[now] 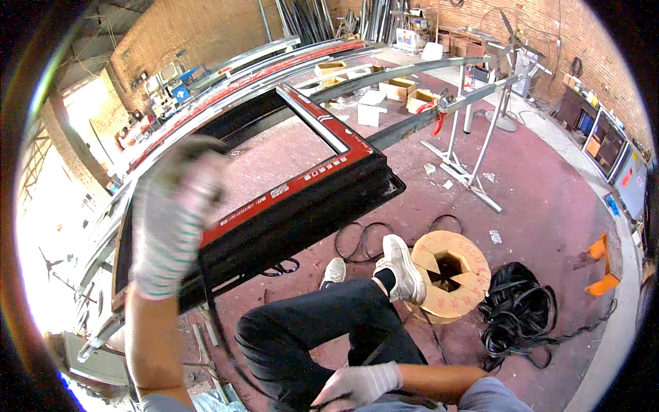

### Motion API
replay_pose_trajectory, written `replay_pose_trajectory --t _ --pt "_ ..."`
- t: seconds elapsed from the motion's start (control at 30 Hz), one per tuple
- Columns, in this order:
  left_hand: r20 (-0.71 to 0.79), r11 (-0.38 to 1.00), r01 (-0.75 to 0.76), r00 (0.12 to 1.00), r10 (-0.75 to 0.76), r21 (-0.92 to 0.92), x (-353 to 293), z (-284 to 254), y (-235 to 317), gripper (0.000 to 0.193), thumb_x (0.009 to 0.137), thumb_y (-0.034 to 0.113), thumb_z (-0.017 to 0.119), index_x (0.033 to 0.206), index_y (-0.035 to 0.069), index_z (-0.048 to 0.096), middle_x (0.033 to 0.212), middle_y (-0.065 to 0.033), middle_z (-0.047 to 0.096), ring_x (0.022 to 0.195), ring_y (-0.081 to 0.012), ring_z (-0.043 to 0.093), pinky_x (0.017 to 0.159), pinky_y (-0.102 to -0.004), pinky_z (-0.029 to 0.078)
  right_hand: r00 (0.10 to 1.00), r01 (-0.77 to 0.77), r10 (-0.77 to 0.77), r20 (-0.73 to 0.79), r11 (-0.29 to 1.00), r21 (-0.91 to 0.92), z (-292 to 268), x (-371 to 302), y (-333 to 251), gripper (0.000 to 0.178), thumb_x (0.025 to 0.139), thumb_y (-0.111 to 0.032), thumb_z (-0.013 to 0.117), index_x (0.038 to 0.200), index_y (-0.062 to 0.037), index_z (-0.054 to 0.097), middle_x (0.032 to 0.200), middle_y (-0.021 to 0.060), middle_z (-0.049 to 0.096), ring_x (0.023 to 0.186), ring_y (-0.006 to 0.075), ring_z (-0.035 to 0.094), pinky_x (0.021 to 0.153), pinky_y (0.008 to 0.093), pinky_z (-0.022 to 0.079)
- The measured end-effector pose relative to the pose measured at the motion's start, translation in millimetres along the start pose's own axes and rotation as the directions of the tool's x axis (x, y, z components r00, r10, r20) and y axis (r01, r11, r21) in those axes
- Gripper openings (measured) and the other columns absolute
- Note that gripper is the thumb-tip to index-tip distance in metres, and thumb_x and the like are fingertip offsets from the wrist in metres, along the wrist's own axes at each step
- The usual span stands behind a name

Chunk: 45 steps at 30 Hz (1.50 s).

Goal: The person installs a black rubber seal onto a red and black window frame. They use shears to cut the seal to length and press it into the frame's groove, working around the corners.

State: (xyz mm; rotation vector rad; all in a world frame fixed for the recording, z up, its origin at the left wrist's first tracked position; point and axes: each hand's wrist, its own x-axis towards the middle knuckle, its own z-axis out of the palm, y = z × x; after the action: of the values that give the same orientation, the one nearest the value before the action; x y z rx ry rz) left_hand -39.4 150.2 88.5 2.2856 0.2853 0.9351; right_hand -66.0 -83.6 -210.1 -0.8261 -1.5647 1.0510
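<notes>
A black window frame [302,213] with red film along its face lies across metal rails in front of me. My left hand [182,199], in a white glove with green stripes and a dark palm, is raised over the frame's near left part. Motion smears its fingers, so what they hold does not show. Low in the view, by my lap, my right hand [360,384] is gloved and closed around a thin black strip. A black rubber strip [214,312] hangs from the frame's near side down past my knee.
A round spool [449,275] stands on the floor by my shoe, with a heap of black strip [518,309] beside it. A white-legged stand [467,175] supports the rails, where a red clamp [439,117] sits. An orange bracket [604,264] lies at the right.
</notes>
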Motion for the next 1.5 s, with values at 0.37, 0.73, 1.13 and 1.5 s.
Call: replay_pose_trajectory --t 0.37,0.73,1.13,1.5 --pt "0.316 0.985 -0.033 0.949 -0.022 0.167 11 93 -7 0.011 0.086 0.010 0.077 0.094 0.003 0.076 0.087 -0.0035 0.070 0.086 -0.0127 0.065 0.081 -0.0292 0.052 0.969 0.074 -0.109 -0.221 0.984 -0.159 10 15 -3 0.025 0.091 -0.026 0.072 0.105 -0.0061 0.076 0.087 0.0174 0.074 0.075 0.0323 0.072 0.068 0.0395 0.058" --pt "0.349 0.992 0.124 0.929 -0.127 0.031 18 97 -8 0.011 0.083 0.013 0.081 0.089 0.007 0.075 0.085 -0.0016 0.069 0.085 -0.0111 0.063 0.082 -0.0289 0.049 0.961 0.066 -0.107 -0.256 0.984 -0.163 8 0 -6 0.024 0.092 -0.029 0.071 0.101 -0.0082 0.078 0.085 0.0174 0.073 0.075 0.0343 0.071 0.067 0.0412 0.057" --pt "0.432 0.984 0.115 0.887 -0.164 0.139 32 98 -12 0.027 0.088 0.021 0.078 0.104 0.004 0.066 0.100 -0.0048 0.066 0.096 -0.0137 0.062 0.089 -0.0310 0.049 0.958 0.036 -0.073 -0.276 0.990 -0.137 8 -8 -6 0.025 0.092 -0.030 0.072 0.102 -0.0075 0.077 0.086 0.0163 0.074 0.078 0.0324 0.072 0.070 0.0406 0.057" --pt "0.482 0.973 -0.033 0.872 -0.084 0.230 32 107 -8 0.042 0.095 0.030 0.069 0.124 0.000 0.063 0.108 -0.0114 0.069 0.099 -0.0196 0.064 0.094 -0.0355 0.051 0.938 0.087 -0.145 -0.314 0.978 -0.191 15 -15 6 0.028 0.093 -0.033 0.069 0.104 -0.0082 0.076 0.090 0.0156 0.074 0.080 0.0318 0.073 0.072 0.0401 0.058"
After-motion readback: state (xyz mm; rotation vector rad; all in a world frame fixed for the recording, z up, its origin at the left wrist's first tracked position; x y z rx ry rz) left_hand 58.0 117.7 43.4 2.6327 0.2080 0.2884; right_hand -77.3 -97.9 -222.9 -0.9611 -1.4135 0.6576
